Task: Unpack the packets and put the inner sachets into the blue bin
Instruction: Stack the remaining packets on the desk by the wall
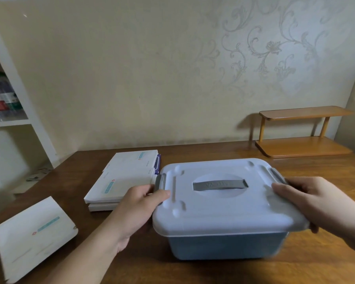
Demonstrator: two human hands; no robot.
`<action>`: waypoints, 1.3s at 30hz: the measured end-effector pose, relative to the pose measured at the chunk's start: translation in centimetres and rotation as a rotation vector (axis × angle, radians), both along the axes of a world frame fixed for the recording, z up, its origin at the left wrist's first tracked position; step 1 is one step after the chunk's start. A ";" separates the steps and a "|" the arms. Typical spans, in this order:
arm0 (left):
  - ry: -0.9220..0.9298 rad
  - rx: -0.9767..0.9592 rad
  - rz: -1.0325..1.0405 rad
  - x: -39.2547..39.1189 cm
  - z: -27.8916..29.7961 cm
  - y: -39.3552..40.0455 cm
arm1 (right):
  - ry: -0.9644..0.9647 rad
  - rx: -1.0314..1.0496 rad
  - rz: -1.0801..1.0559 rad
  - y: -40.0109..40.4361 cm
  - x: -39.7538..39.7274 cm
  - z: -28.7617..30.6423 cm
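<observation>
Both hands gripping lidded blue bin (223, 245), brown wooden table (193, 271), patterned wallpaper (264, 54)

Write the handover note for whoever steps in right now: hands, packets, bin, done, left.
Left hand grips the bin's left side at the grey latch.
Right hand grips the right side at the other latch.
Blue bin sits on the table, lid still on.
Stacked packets lie left of the bin; one packet lies nearer, far left.
Done: nothing visible.
Left: unlatch the lid, unpack the packets, bin the sachets.
</observation>
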State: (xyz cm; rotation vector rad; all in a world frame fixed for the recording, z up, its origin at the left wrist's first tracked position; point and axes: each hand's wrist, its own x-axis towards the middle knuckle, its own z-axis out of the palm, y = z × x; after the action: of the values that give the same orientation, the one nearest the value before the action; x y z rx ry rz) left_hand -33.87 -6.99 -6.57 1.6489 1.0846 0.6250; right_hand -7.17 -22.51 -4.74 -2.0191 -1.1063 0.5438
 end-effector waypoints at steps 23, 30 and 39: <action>0.377 0.542 0.012 -8.0 -2.3 -0.3 | -0.408 0.595 0.151 2.7 -5.5 -2.3; 0.578 0.882 0.185 -25.8 -7.8 1.0 | -0.461 0.470 0.798 6.7 -22.7 -2.2; 0.648 0.751 0.185 -29.7 -10.6 4.5 | -0.316 -0.053 0.761 20.3 -31.1 -9.7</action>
State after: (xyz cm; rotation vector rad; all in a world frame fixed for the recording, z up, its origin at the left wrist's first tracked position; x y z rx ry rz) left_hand -63.59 -2.47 -17.14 2.5279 1.5964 0.6806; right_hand -38.24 -2.21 -14.48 -1.7116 -2.0937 0.6340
